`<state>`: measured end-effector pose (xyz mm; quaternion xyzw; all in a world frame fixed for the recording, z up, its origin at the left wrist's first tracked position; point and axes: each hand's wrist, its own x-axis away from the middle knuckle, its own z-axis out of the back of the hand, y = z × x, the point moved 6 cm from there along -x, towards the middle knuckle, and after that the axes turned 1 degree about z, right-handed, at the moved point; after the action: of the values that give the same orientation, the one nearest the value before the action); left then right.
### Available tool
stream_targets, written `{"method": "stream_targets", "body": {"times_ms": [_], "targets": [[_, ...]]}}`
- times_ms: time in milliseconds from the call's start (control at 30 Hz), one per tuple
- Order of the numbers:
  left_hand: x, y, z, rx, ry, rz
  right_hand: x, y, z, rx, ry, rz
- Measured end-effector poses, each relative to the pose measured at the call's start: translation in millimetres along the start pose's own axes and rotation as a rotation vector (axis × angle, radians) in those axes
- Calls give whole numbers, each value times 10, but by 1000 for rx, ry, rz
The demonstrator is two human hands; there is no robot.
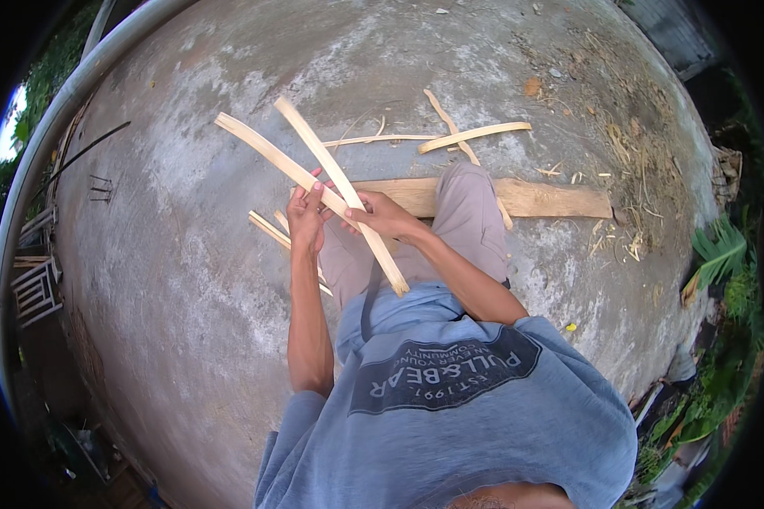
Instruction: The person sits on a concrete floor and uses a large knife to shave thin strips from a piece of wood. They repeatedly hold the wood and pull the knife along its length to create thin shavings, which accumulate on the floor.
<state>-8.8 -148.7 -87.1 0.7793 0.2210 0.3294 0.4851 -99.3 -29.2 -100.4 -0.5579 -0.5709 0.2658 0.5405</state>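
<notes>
Two pale, flat wooden strips cross in front of me above my lap. My left hand (pixel 308 212) is closed around the lower-lying strip (pixel 259 146), its thumb along the strip's face. My right hand (pixel 384 215) pinches the other strip (pixel 384 253) close to the crossing, thumb on top. That strip lies over the first one and slants down toward my shirt, where its end looks rough. The near end of the first strip is hidden behind the crossing and my right fingers.
A thick wooden plank (pixel 556 199) lies on the concrete floor (pixel 178 254) under my bent leg. Beyond it rest a curved strip (pixel 475 136) and thinner pieces. More strips (pixel 269 231) lie beside my left forearm. Shavings (pixel 632 246) litter the right; a metal pipe (pixel 17 195) curves at left.
</notes>
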Motion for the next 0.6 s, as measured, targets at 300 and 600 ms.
{"method": "stream_targets", "body": {"times_ms": [300,600], "targets": [[-86,-46,-51,-314,170,-187,-131,112,96,60,101,-46],[-573,100,181,260,45,26,-434,232,267,-63,9,-47]]}}
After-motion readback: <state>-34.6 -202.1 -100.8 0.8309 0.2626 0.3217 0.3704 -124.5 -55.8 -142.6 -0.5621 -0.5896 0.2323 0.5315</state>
